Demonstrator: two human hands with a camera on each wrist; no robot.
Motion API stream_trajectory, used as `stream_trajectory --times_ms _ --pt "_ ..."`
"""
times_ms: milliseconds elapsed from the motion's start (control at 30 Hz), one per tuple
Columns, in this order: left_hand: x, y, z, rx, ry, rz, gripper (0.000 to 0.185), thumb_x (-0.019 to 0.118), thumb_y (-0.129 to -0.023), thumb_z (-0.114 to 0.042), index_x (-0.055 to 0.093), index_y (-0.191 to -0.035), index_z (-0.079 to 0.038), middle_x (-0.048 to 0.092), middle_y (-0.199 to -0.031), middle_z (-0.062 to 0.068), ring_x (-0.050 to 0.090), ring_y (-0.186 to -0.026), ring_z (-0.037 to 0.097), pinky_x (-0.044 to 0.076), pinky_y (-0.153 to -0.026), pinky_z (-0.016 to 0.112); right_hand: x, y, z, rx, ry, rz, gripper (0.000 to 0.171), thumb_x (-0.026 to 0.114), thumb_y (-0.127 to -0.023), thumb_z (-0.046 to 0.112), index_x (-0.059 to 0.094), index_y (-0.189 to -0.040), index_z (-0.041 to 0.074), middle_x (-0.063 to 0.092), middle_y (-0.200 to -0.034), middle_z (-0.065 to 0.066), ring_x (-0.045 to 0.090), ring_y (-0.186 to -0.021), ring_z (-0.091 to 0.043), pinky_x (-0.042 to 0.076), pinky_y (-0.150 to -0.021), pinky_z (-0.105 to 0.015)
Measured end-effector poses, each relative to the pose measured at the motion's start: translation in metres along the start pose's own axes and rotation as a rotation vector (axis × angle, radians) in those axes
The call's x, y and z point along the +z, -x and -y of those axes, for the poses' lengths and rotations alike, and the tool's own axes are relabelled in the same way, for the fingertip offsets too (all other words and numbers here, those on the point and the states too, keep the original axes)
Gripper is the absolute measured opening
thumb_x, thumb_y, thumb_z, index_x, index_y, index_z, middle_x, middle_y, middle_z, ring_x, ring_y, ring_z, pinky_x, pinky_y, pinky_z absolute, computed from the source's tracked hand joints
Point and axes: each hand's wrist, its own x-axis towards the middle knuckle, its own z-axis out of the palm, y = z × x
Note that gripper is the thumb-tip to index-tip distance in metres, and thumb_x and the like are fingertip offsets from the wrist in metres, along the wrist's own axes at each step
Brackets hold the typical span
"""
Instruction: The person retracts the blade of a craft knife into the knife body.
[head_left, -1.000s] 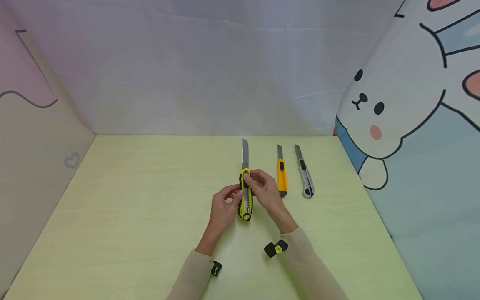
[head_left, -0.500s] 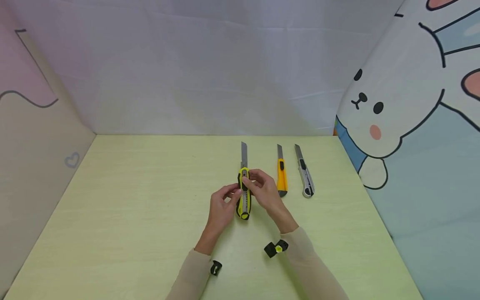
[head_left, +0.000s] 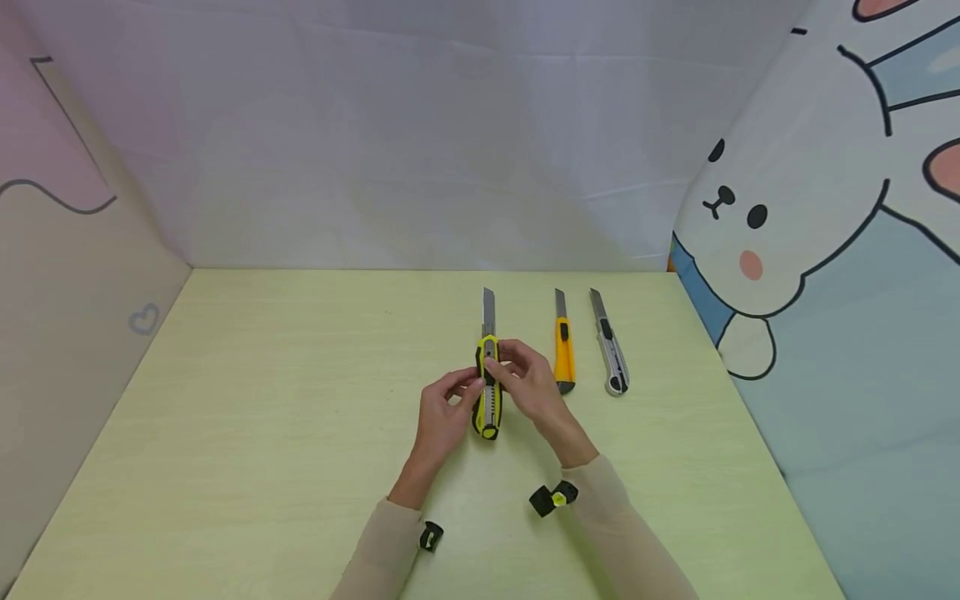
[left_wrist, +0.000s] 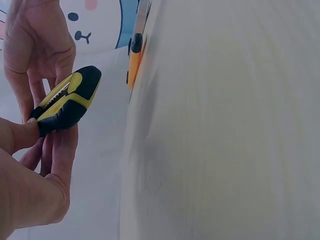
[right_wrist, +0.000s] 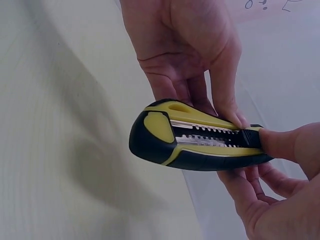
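Three utility knives are on or over the worktop (head_left: 262,400): a yellow-and-black knife (head_left: 487,392), an orange knife (head_left: 563,354) and a silver knife (head_left: 611,354), the last two lying side by side toward the far right corner. The yellow-and-black one, blade out toward the far edge, has a notched metal slider track; it sits mid-worktop, gripped by the left hand (head_left: 442,412) and pinched by the right hand (head_left: 528,379), thumb on the slider. No writing is legible

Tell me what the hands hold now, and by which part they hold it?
Both the left hand and right hand hold the yellow-black utility knife by its handle, the right thumb on the slider.
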Motion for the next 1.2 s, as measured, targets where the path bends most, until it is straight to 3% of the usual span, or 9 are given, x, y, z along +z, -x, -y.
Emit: stream_trajectory --times_ms 400,667,1200 --pt "0.0003 -0.0002 0.0010 -0.041 0.038 -0.008 0.023 0.072 -0.097 -0.009 0.075 -0.116 0.003 0.073 -0.099 0.014 0.063 -0.084 0.020 0.053 -0.071 0.019 -0.0026 0.0014 -0.0006 0.002 0.007 0.013 0.037 0.070 -0.100 0.017 0.062 -0.132 0.003 0.066 -0.119 -0.016 0.063 -0.097 -0.025 0.053 -0.084 -0.028" --pt "0.0022 -0.0008 0.0049 -0.027 0.030 -0.014 0.023 0.072 -0.097 -0.009 0.074 -0.116 0.004 0.073 -0.099 0.014 0.063 -0.084 0.020 0.054 -0.073 0.021 -0.0034 0.0012 -0.0026 0.012 0.014 0.019 0.039 0.071 -0.099 0.016 0.061 -0.135 0.003 0.067 -0.122 -0.014 0.063 -0.102 -0.027 0.053 -0.087 -0.031" --pt "0.0012 0.0011 0.0044 -0.080 0.096 -0.017 0.025 0.072 -0.098 -0.010 0.074 -0.118 0.006 0.072 -0.100 0.018 0.062 -0.080 0.018 0.054 -0.067 0.018 -0.0060 0.0014 -0.0079 0.024 -0.003 0.060 0.047 0.073 -0.098 0.015 0.059 -0.142 0.006 0.061 -0.131 -0.017 0.063 -0.107 -0.029 0.049 -0.092 -0.033"
